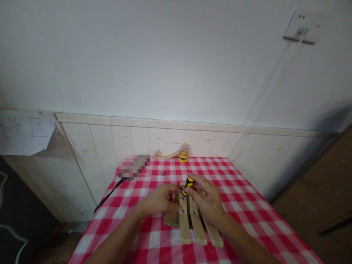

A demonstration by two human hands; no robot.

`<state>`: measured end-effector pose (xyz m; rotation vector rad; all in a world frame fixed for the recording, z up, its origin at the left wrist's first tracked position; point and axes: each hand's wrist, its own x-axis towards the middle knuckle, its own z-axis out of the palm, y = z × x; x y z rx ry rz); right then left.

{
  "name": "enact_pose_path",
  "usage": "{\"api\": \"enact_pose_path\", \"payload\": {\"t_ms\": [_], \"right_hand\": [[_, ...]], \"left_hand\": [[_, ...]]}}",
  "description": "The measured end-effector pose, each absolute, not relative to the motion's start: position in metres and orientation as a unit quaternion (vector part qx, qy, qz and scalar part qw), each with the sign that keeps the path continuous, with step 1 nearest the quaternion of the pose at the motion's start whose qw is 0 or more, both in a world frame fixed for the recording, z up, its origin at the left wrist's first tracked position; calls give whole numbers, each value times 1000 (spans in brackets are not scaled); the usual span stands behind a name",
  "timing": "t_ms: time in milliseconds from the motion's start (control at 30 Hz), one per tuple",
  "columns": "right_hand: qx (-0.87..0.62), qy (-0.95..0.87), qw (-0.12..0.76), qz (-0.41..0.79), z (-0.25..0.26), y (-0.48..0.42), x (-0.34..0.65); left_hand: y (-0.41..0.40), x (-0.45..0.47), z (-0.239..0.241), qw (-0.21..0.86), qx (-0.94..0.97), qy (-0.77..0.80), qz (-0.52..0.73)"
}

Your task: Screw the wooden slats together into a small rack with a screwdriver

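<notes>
My right hand (205, 200) is closed around a short black and yellow screwdriver (188, 185), held upright over the far end of several pale wooden slats (192, 222). The slats lie side by side on a red and white checked tablecloth (242, 205). My left hand (161, 201) rests on the left slat and on a brown piece (170, 219) under the slats, fingers curled beside the screwdriver tip. Small dark screw holes show in the slats.
At the table's far edge stand a small yellow container (183, 152) and a curved wooden piece (165, 155). A blurred-out object (134, 165) with a black cable (108, 196) lies far left. A white cord (264, 91) hangs from a wall socket (301, 27).
</notes>
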<state>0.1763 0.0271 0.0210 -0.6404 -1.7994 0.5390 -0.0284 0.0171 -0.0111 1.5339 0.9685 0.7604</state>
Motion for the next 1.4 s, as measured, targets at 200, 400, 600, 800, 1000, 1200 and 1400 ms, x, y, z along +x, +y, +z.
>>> {"api": "enact_pose_path", "payload": {"t_ms": [200, 400, 600, 800, 1000, 1200, 1400], "right_hand": [[-246, -796, 526, 172, 24, 26, 182], [-250, -799, 514, 187, 18, 27, 185], [-267, -779, 532, 197, 13, 30, 184], [-275, -769, 538, 210, 19, 28, 182], [-285, -756, 546, 222, 16, 29, 179], [-290, -742, 551, 248, 15, 30, 178], [-290, -735, 553, 263, 18, 29, 177]], "left_hand": [[17, -28, -10, 562, 652, 398, 316], [16, -28, -6, 564, 651, 398, 316], [15, -28, -4, 566, 648, 400, 314], [16, -27, -6, 565, 644, 406, 317], [18, -28, -11, 566, 644, 404, 321], [18, -28, -12, 567, 641, 403, 323], [17, -27, -9, 575, 636, 402, 322]]}}
